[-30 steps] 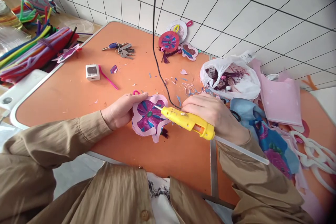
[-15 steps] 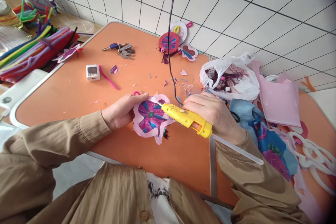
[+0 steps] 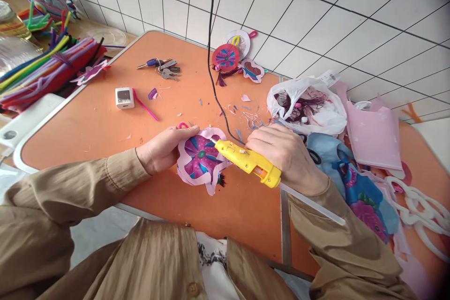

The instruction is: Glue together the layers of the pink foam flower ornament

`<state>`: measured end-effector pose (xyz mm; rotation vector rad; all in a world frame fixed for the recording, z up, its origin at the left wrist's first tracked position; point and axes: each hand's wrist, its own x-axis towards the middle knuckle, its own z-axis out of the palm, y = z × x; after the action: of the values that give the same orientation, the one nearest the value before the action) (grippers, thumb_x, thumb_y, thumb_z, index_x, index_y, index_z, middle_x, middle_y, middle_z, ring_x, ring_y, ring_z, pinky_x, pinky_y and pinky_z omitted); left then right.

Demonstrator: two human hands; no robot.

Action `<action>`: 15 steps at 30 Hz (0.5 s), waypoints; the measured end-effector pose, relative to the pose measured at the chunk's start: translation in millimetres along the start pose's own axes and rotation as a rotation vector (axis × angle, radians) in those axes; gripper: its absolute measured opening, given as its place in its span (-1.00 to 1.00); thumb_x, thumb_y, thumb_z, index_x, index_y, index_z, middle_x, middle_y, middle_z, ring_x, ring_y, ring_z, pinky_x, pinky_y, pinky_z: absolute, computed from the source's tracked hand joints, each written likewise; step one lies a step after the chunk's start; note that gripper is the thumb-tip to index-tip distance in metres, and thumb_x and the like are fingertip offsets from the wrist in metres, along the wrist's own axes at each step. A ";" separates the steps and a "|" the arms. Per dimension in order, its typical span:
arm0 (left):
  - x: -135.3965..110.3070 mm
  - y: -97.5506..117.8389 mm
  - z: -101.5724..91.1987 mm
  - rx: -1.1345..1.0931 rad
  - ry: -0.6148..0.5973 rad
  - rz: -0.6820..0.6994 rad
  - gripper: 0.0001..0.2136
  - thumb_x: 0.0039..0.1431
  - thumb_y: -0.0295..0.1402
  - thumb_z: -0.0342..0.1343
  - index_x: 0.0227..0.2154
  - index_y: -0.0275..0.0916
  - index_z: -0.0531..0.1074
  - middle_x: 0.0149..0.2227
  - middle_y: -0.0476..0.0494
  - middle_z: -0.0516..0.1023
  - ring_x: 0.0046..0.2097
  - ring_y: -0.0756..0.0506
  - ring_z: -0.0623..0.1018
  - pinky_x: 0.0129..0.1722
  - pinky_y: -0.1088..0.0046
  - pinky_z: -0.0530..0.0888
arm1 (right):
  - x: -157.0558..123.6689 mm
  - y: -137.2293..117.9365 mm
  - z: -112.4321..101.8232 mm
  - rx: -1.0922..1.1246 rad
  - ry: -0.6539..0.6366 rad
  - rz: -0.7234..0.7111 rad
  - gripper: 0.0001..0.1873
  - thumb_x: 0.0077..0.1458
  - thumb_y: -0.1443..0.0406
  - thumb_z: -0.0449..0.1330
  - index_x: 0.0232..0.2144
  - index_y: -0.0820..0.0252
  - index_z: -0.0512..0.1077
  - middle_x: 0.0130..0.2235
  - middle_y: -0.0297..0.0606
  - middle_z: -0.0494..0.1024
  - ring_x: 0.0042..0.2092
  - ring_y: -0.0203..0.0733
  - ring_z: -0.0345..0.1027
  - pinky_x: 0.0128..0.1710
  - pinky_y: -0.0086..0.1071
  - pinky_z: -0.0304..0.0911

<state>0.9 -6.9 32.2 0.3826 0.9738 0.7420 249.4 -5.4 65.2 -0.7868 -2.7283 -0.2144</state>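
Observation:
My left hand (image 3: 165,149) grips the upper left edge of a flower-shaped fabric ornament (image 3: 202,154), thumb on top. The ornament has a pink border, a purple and blue petal pattern and a green centre; a pink loop (image 3: 183,125) sticks out at its top and a dark tassel (image 3: 221,179) at its lower right. In my right hand (image 3: 286,152) is a yellow hot glue gun (image 3: 248,159), its metal nozzle over the right part of the petals. Whether the tip touches the fabric I cannot tell. A long white glue stick (image 3: 316,205) juts from its back.
A black cord (image 3: 212,70) runs up from the glue gun. Keys (image 3: 167,68), a white charger (image 3: 124,97) and fabric scraps lie on the orange table (image 3: 87,131). Finished-looking ornaments (image 3: 227,57) rest by the tiled wall. At right are a plastic bag (image 3: 316,115) and fabrics (image 3: 369,206).
The glue gun has shifted slightly left, and its cord has swung left. My left hand and the ornament have barely moved.

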 end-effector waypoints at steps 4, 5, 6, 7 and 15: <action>0.3 -1.2 -1.2 0.012 -0.029 0.011 -0.83 0.10 -0.34 0.26 -0.42 -0.38 0.52 -0.39 -0.25 0.63 -0.34 -0.17 0.63 -0.27 0.36 0.53 | -2.0 0.7 2.5 -0.063 0.031 -0.003 -0.71 0.20 0.35 -0.01 -0.58 0.16 0.27 -0.52 -0.26 0.36 -0.42 -0.20 0.15 -0.37 -0.27 0.01; -0.1 -1.3 -0.8 0.011 -0.034 0.009 -0.83 0.10 -0.34 0.25 -0.42 -0.39 0.53 -0.38 -0.27 0.64 -0.34 -0.17 0.63 -0.26 0.35 0.54 | -2.6 1.0 2.9 -0.079 0.031 -0.005 -0.72 0.19 0.35 0.00 -0.58 0.15 0.26 -0.52 -0.27 0.34 -0.42 -0.20 0.14 -0.37 -0.27 0.02; -0.6 -1.3 -0.2 0.009 -0.036 0.008 -0.84 0.12 -0.34 0.24 -0.42 -0.39 0.53 -0.38 -0.28 0.64 -0.34 -0.17 0.63 -0.26 0.35 0.54 | -3.1 1.3 3.0 -0.098 0.026 -0.006 -0.72 0.18 0.36 0.01 -0.59 0.15 0.25 -0.52 -0.28 0.33 -0.42 -0.20 0.12 -0.37 -0.27 0.03; -1.2 -1.1 0.5 0.007 -0.034 0.006 -0.84 0.13 -0.35 0.22 -0.43 -0.39 0.53 -0.37 -0.28 0.64 -0.34 -0.17 0.63 -0.26 0.35 0.54 | -3.5 1.4 2.7 -0.118 0.022 -0.010 -0.72 0.17 0.36 0.02 -0.59 0.15 0.24 -0.53 -0.28 0.31 -0.43 -0.21 0.10 -0.36 -0.27 0.04; -3.5 2.7 4.7 -0.007 -0.004 -0.007 -0.81 0.21 -0.37 0.13 -0.45 -0.38 0.53 -0.42 -0.24 0.63 -0.37 -0.13 0.62 -0.27 0.38 0.53 | -6.1 6.4 -7.4 -0.011 -0.006 0.024 -0.73 0.19 0.36 0.00 -0.57 0.13 0.24 -0.51 -0.28 0.38 -0.41 -0.19 0.20 -0.30 -0.23 0.12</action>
<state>2.7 -7.4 38.5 0.3746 0.9686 0.7381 259.6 -4.7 70.6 -0.8240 -2.7242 -0.2227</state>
